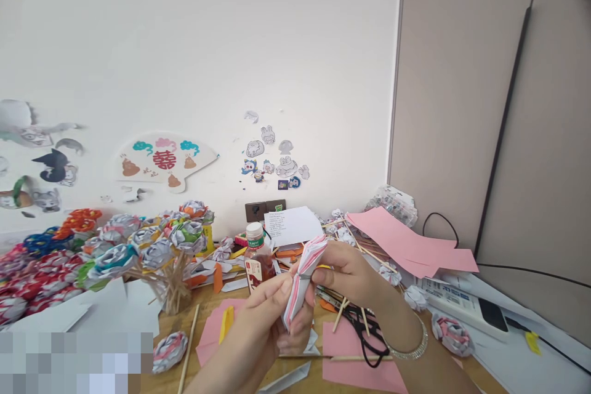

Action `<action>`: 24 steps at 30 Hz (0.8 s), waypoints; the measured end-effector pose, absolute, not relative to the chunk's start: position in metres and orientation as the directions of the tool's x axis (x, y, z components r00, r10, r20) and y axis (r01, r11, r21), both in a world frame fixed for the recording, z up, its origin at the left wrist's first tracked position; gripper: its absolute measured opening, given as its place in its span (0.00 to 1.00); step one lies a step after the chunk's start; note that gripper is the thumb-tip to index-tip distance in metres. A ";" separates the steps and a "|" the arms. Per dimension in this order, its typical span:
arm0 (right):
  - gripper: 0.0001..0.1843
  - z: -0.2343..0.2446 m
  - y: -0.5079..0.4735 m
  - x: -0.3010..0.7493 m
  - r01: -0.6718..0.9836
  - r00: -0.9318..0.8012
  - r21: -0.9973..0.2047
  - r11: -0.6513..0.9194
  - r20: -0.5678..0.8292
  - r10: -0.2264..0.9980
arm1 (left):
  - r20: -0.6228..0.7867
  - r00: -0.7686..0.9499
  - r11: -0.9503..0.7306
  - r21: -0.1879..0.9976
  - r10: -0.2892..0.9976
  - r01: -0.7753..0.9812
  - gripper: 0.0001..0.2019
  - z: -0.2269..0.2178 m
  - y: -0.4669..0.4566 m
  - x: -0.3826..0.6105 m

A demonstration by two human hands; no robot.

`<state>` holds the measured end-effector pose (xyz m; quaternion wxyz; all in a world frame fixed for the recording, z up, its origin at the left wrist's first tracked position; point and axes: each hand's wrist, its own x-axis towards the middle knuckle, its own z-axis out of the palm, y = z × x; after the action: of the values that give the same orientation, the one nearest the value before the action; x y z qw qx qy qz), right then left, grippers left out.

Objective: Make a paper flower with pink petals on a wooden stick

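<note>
Both my hands hold a folded stack of pink and white paper (303, 277) above the wooden table (318, 375). My left hand (268, 320) grips the lower part of the stack, fingers wrapped round it. My right hand (351, 274) pinches the upper part, with a silver bracelet (410, 348) on its wrist. Just behind the stack stands a small bottle with a white cap (257, 261). Black scissors (367, 332) lie on the table under my right forearm.
Many paper roses on wooden sticks (152, 249) crowd the left. Pink paper sheets (406, 243) lie at the right and near the front (355, 366). Loose sticks, paper scraps and a white power strip (466, 308) lie about. Stickers and a paper fan (164, 160) hang on the wall.
</note>
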<state>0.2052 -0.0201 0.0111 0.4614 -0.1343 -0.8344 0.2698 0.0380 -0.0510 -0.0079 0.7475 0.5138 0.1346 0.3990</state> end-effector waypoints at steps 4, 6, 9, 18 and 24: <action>0.18 0.006 -0.015 0.203 -0.101 -0.509 -0.551 0.828 0.744 0.433 | 0.188 0.693 0.252 0.839 0.697 -0.481 0.13 -0.011 -0.054 0.041; 0.18 0.002 -0.010 0.200 -0.223 -0.508 -0.575 0.787 0.758 0.409 | 0.185 0.710 0.291 0.821 0.680 -0.492 0.11 -0.013 -0.055 0.043; 0.16 -0.004 -0.003 0.195 -0.394 -0.500 -0.614 0.684 0.768 0.401 | 0.206 0.730 0.327 0.792 0.651 -0.515 0.10 -0.015 -0.056 0.046; 0.16 -0.012 0.000 0.190 -0.482 -0.531 -0.719 0.500 0.694 0.486 | 0.218 0.788 0.412 0.755 0.576 -0.510 0.11 -0.026 -0.055 0.048; 0.15 -0.007 -0.001 0.195 -0.400 -0.547 -0.766 0.504 0.640 0.539 | 0.216 0.732 0.304 0.807 0.646 -0.506 0.11 -0.018 -0.048 0.044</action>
<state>0.1945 -0.0015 -0.0066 0.4733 -0.0477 -0.7264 0.4959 0.0440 -0.0479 -0.0184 0.8039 0.4689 0.0748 0.3583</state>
